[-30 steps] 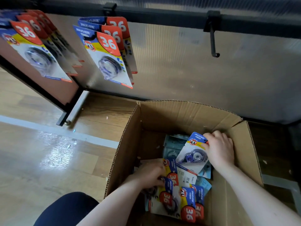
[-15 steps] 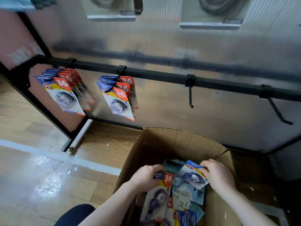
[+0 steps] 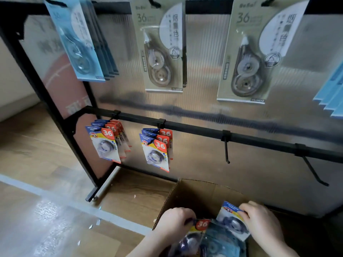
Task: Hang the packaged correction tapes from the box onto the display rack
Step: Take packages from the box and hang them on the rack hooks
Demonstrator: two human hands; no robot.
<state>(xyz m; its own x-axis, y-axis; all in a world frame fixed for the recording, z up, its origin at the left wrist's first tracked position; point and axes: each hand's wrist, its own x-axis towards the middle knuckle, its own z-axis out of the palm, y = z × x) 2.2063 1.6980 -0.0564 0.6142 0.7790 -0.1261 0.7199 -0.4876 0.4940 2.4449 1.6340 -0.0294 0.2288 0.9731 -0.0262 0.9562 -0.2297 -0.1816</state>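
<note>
Wood floor (image 3: 37,149), black display rack (image 3: 194,129) against ribbed panel. View now tilted up versus a moment ago, both packs lifted toward box (image 3: 194,193) rim: pickup done, hanging comes next. Left hand (image 3: 174,222) grips red-corner "36" correction tape pack (image 3: 201,225); right hand (image 3: 259,222) pinches second pack (image 3: 230,219). 2 lower hooks already loaded (image 3: 156,149); empty hook (image 3: 226,151) and angled hook (image 3: 313,171) free. Upper hanging packs (image 3: 163,52) crowd reach from above.

Both hands are coming up out of the cardboard box (image 3: 187,197) now. The left hand (image 3: 175,222) has lifted a pack (image 3: 193,236) to the near rim, and the right hand (image 3: 261,222) has raised its pack (image 3: 232,221) too.
</note>
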